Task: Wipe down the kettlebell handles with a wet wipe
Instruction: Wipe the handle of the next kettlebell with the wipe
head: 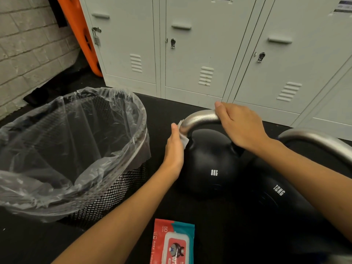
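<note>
Kettlebell handles are the job, and the work looks to be partway through the first one, going by how things lie. At nine o'clock stands a black mesh waste bin (114, 189) with a clear liner, and no used wipe shows inside it. Moving right, the left hand (174, 147) pinches a white wet wipe (183, 139) against the left bend of the steel handle (200, 118) of the 8KG kettlebell (207, 164), which sits near the centre of the dark floor. The right hand (240, 124) curls over the top of that same handle at about one o'clock, steadying it. At three o'clock, touching or just beside the first, sits the 12KG kettlebell (282, 202); its handle (320, 141) has no wipe on it, so I judge it yet to be done. White "8KG" and "12KG" are printed on the bells. At six o'clock lies a red and teal wipes pack (173, 242) reading "80" and "BABY"; the rest is cut off.
</note>
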A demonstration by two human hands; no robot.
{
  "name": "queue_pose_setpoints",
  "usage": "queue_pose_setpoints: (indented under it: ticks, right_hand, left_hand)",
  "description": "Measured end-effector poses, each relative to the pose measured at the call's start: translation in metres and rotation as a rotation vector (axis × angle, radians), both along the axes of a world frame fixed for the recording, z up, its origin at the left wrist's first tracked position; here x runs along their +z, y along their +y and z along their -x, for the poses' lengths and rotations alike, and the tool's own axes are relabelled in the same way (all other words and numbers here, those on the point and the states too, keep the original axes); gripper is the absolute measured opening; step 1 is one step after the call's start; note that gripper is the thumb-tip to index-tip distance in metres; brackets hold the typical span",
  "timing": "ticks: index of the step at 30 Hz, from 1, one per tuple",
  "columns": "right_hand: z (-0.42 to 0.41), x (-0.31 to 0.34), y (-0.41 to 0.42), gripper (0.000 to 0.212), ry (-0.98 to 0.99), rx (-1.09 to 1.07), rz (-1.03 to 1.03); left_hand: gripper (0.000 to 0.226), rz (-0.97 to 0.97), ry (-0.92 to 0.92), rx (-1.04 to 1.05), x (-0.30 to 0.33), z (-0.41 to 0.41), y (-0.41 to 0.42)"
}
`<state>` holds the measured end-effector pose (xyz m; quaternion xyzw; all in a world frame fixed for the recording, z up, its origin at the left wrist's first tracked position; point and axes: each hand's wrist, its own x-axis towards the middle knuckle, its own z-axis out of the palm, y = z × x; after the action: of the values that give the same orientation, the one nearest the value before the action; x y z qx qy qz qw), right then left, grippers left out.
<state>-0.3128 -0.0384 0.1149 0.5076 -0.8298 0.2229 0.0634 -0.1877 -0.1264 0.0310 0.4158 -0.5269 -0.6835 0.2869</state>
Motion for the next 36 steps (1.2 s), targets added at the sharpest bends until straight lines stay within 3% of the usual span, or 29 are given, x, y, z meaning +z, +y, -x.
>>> queue_pose_setpoints:
  ticks: [3,8,10,15,19,27,29,33,36]
  right_hand:
    - [0.000,0.000,0.000,0.045,-0.001,-0.002,-0.009]
    - [0.001,0.000,0.000,0.044,-0.004,0.002,-0.002]
    - [0.001,0.000,0.000,0.044,0.000,0.001,0.001]
    - [0.001,-0.001,-0.001,0.046,0.013,-0.005,0.014]
    - [0.001,-0.001,-0.001,0.048,0.017,0.007,0.026]
    - [0.000,0.002,0.000,0.049,-0.020,-0.009,-0.002]
    - [0.003,0.003,0.000,0.051,-0.135,-0.014,0.052]
    - [0.015,0.013,0.001,0.048,-0.546,-0.073,0.408]
    - [0.028,0.028,0.006,0.044,-0.714,-0.176,0.537]
  left_hand:
    - [0.058,0.059,0.077,-0.040,0.010,0.002,0.001]
    - [0.057,-0.008,-0.085,-0.063,-0.018,-0.011,0.008]
    - [0.055,-0.012,-0.062,-0.054,-0.023,-0.014,0.013]
    - [0.063,0.271,0.053,-0.105,-0.008,-0.013,0.029]
    - [0.084,0.455,-0.012,-0.181,-0.021,-0.022,0.031]
    - [0.062,0.564,-0.110,-0.085,-0.012,-0.026,0.037]
    - [0.063,0.578,-0.086,-0.075,-0.003,-0.026,0.049]
    - [0.063,0.543,0.029,-0.102,0.011,-0.028,0.078]
    - [0.063,0.520,0.107,-0.151,0.026,-0.025,0.103]
